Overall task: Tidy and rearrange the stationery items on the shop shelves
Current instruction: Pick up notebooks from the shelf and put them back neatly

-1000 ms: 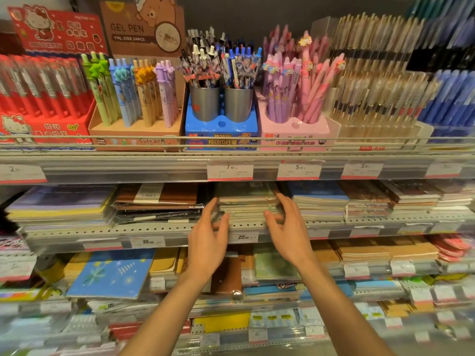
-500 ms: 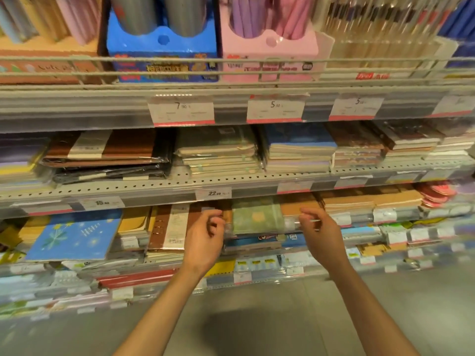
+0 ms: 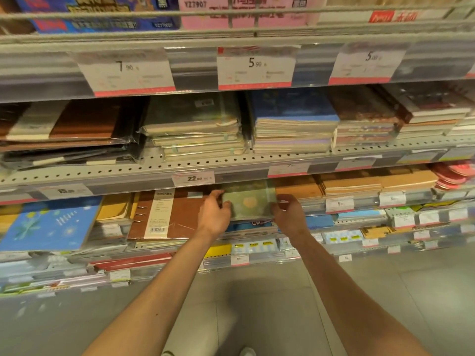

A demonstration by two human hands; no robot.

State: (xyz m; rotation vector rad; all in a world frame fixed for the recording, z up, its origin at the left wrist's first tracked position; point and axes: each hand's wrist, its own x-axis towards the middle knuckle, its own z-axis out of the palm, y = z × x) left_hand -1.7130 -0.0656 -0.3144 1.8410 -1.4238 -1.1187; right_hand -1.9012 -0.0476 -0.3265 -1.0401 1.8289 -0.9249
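We reach both bare arms forward and slightly down toward the shelf under the 22.00 price tag [image 3: 193,178]. Our left hand [image 3: 213,216] is knuckles-up, wrist straight, fingers curled around the left edge of the green notebook [image 3: 248,201]. Our right hand [image 3: 288,214] mirrors it, closed on the notebook's right edge, thumb on top. So both hands grip narrowly, holding the notebook between them. It lies nearly flat, just below and right of the tag, atop a stack of other notebooks. Just left of it, below the tag, lies a brown binder [image 3: 171,214], touching our left hand. Orange notebooks [image 3: 349,183] sit right of the tag, near our right hand.
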